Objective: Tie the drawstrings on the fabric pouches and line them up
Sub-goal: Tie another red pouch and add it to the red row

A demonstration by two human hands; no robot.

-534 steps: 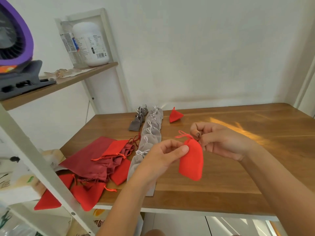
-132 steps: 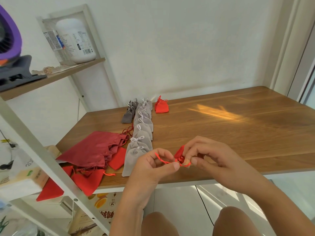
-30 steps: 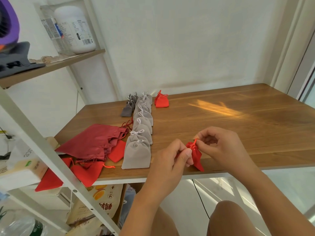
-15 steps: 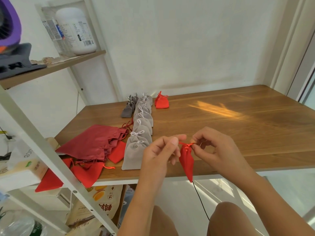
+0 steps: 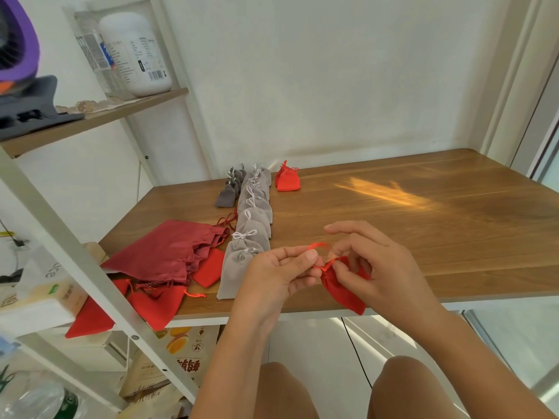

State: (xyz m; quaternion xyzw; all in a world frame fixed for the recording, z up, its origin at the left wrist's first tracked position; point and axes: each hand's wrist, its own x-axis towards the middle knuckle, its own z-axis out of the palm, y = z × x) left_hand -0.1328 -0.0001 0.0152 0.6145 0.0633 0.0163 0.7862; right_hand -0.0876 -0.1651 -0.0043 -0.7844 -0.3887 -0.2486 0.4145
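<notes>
Red pouch [image 5: 341, 293] ×1, at worktop [image 5: 423, 237] near edge | left hand [image 5: 272, 276] pinched drawstring [image 5: 319, 244], right hand [image 5: 390, 267] gripped pouch neck | tied red pouch [image 5: 287, 181] ×1 at 12 o'clock | grey pouch row [image 5: 254, 219] ×1 at 10 o'clock, overlapped, pouches uncountable

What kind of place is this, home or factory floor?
Probably a home desk, not a line: a wooden table against a wall, a shelf unit with a white bottle and clip fan, printed bags underneath. Left hand and right hand hold a red pouch.
</notes>
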